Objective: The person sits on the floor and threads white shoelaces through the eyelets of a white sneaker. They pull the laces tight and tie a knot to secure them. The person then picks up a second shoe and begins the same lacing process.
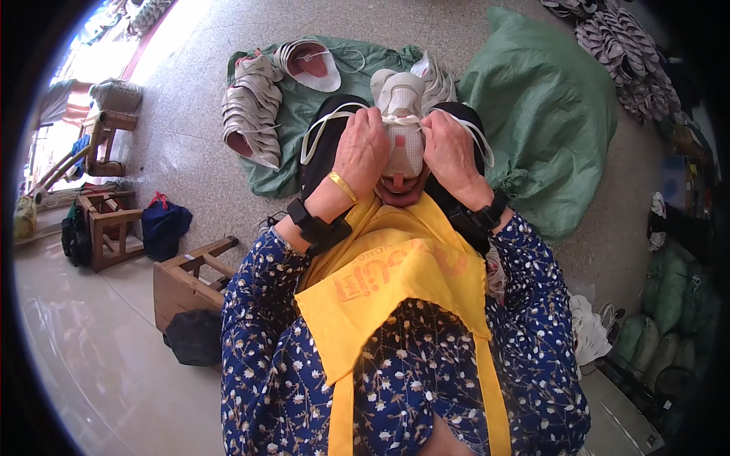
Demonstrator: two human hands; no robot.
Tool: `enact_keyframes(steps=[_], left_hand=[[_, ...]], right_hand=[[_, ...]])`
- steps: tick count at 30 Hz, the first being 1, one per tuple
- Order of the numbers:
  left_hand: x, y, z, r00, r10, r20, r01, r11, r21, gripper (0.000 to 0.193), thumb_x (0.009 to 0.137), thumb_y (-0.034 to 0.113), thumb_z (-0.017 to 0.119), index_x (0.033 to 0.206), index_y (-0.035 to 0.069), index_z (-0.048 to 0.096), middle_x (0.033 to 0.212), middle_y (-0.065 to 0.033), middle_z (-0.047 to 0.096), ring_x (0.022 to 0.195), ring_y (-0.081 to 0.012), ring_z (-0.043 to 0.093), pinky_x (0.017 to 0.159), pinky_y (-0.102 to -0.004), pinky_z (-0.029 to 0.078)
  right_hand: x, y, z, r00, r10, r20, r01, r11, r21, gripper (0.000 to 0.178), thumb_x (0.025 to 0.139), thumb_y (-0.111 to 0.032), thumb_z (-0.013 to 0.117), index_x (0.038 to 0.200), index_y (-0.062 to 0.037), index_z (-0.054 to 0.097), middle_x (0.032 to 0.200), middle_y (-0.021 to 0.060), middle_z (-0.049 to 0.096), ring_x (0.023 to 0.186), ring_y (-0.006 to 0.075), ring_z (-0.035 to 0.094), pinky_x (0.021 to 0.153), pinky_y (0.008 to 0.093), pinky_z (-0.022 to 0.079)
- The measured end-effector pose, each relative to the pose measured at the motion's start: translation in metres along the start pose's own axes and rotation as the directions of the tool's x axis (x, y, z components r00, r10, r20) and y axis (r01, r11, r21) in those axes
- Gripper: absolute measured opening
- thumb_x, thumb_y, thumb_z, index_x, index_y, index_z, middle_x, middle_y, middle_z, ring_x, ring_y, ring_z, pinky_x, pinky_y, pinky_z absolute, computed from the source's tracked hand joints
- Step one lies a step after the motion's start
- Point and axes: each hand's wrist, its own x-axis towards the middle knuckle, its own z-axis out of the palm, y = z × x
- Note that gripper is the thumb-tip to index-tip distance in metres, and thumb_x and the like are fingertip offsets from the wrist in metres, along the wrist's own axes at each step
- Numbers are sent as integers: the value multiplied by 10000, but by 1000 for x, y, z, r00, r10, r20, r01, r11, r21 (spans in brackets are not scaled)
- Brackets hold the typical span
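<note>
The pale shoe upper [405, 158] sits between my knees [322, 148], apparently wedged to free both hands. At its left my left hand [363, 146], at its right my right hand [454, 150], fingertips closed, pinch the white lace [401, 120], seemingly for even tension. Stacked uppers [253, 110] lie left of it.
</note>
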Motion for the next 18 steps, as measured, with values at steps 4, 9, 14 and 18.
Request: enact_keyframes(steps=[4, 9, 14, 18], left_hand=[[0, -1, 1, 1000, 7, 21, -7, 1000, -3, 221, 875, 62, 586, 1058, -35, 508, 971, -230, 571, 943, -411, 584, 826, -483, 493], [2, -3, 4, 998, 57, 33, -60, 993, 98, 211, 875, 47, 566, 1057, -44, 506, 946, -231, 587, 919, -414, 606, 805, -475, 511], [3, -2, 4, 997, 53, 50, -56, 996, 63, 187, 873, 44, 560, 1029, -43, 507, 956, -237, 592, 915, -413, 612, 805, -479, 511], [3, -3, 5, 999, 29, 39, -30, 999, 35, 197, 871, 58, 587, 1020, -41, 504, 939, -238, 597, 901, -420, 617, 784, -492, 509]], right_hand=[[0, 0, -6, 998, -50, 36, 51, 999, -3, 50, 905, -50, 599, 945, -23, 611, 889, 164, 664, 878, 356, 668, 748, 442, 544], [1, 2, -8, 953, -291, 88, 303, 938, -169, 91, 837, -50, 626, 928, -41, 625, 890, 135, 666, 875, 306, 682, 734, 387, 570], [10, 2, -10, 926, -327, 187, 370, 883, -288, 48, 813, -53, 631, 859, -49, 620, 882, 108, 639, 868, 292, 678, 749, 380, 575], [18, -1, -13, 901, -419, 117, 434, 851, -297, 55, 790, -55, 626, 837, -41, 601, 892, 111, 591, 881, 282, 651, 790, 378, 560]])
